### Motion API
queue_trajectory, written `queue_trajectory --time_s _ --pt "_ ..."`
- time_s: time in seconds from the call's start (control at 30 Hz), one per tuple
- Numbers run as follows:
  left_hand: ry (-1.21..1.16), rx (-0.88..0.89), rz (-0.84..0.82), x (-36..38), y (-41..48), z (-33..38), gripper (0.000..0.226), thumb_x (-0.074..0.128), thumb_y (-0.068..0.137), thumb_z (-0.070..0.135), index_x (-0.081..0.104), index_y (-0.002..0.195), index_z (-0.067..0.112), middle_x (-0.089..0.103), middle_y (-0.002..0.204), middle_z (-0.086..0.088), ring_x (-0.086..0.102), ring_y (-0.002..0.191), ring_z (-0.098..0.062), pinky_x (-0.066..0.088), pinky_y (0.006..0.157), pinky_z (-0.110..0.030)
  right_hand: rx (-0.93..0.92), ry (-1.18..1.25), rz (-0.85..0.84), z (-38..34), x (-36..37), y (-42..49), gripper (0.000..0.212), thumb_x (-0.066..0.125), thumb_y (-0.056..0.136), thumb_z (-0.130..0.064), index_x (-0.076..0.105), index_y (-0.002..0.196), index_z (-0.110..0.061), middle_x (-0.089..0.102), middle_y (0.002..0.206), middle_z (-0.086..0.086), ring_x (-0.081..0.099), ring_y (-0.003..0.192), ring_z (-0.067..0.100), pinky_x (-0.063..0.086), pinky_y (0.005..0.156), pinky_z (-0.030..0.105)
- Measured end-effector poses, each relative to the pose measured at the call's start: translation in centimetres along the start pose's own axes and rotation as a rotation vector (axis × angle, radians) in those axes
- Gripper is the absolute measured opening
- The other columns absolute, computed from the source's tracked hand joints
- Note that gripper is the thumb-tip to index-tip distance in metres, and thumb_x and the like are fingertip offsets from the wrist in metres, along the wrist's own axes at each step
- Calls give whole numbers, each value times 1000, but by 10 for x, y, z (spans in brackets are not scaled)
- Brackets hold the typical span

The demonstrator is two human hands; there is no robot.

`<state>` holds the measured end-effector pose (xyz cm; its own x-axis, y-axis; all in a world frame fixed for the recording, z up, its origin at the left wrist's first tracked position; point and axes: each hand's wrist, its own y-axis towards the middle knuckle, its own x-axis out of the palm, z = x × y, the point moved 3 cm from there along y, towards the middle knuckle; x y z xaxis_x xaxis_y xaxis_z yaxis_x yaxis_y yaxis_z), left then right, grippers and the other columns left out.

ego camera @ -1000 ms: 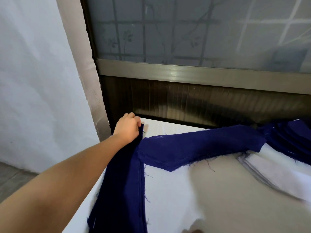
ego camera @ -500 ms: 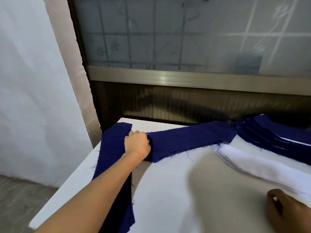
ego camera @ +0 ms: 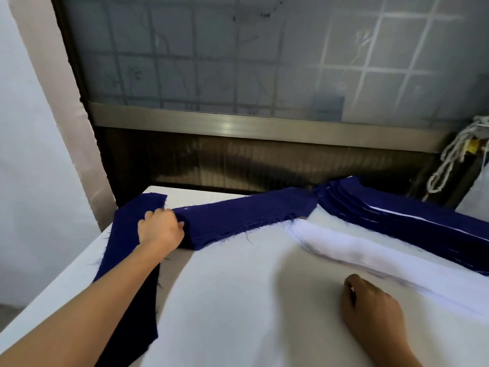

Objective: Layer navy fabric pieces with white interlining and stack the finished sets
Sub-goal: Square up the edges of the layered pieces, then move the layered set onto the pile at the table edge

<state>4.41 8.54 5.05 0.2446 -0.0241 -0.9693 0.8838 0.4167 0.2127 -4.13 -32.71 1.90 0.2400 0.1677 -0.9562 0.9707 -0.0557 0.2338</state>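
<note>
- Below the window (ego camera: 238, 62), left hand (ego camera: 161, 230) clutches navy fabric (ego camera: 238, 218) at its end.
- Nearer than it, right hand (ego camera: 370, 305) curls beside white interlining (ego camera: 370, 247); hold unclear.
- Rope (ego camera: 449, 160) hangs at window's right.

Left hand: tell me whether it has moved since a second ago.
Yes. The left hand came back from the table's far edge to the navy pile's left end.

Left hand (ego camera: 161, 230) outstretched, fisted; right hand (ego camera: 370, 307) low, fingers (ego camera: 350, 286) loosely curled.

Small garment workshop: stacked navy fabric pieces (ego camera: 412, 221), white cutting table (ego camera: 238, 300).
</note>
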Motion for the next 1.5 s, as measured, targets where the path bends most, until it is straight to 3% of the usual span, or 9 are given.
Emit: queue_trajectory --time_s 0.27,0.47,0.63,0.87,0.97,1.07,1.2,1.33,1.5 --pt "39 72 -52 -8 -4 5 27 48 102 33 69 96 16 66 98 -6 53 105 -27 46 82 -37 10 26 -10 2 4 3 13 39 93 -32 47 85 -24 63 78 -3 62 76 22 48 65 31" --pt "75 247 24 5 -17 13 24 48 101 36 66 106 21 56 119 -1 43 110 -23 37 86 -32 4 28 31 6 10 4 13 41 92 -31 47 84 -24 63 75 -3 63 73 23 48 61 32" --pt "-212 284 2 9 -17 15 11 60 96 33 67 100 24 51 127 4 43 123 -24 34 101 -38 5 44 40 6 11 7 12 44 91 -30 48 83 -23 61 70 -2 62 69 25 46 58 32" --pt "-674 174 216 -3 -30 8 56 76 86 18 48 135 23 62 104 5 61 99 -19 49 84 -34 16 56 56 6 10 5 12 46 91 -28 50 82 -21 59 67 -2 59 65 25 45 57 32" --pt "-835 143 323 -9 -45 15 28 73 89 20 64 115 17 67 93 7 63 84 -15 54 79 -36 22 63 55 7 11 7 11 46 91 -28 50 83 -21 59 68 -1 60 67 26 45 58 32" --pt "-804 317 443 -11 -70 40 5 74 88 12 75 91 8 72 79 2 66 69 -18 57 70 -41 26 46 34 7 11 7 11 44 91 -30 49 85 -22 61 70 -2 60 69 25 46 60 32" --pt "-679 537 472 -2 -96 78 7 70 87 11 76 87 9 72 76 2 64 66 -18 54 65 -34 21 50 30 7 12 6 10 45 90 -29 48 84 -22 59 68 -2 59 68 25 47 61 32" --pt "-673 599 460 10 -107 92 32 48 96 27 64 75 8 52 58 2 47 51 -18 43 46 -34 25 45 39 8 14 8 11 44 91 -30 49 83 -22 59 69 -3 59 68 24 47 61 32" --pt "-640 814 549 18 -126 96 24 51 94 15 70 83 7 58 64 1 51 54 -17 44 45 -32 30 44 42 6 14 9 13 46 91 -29 49 82 -21 58 68 -2 59 65 25 47 59 33"
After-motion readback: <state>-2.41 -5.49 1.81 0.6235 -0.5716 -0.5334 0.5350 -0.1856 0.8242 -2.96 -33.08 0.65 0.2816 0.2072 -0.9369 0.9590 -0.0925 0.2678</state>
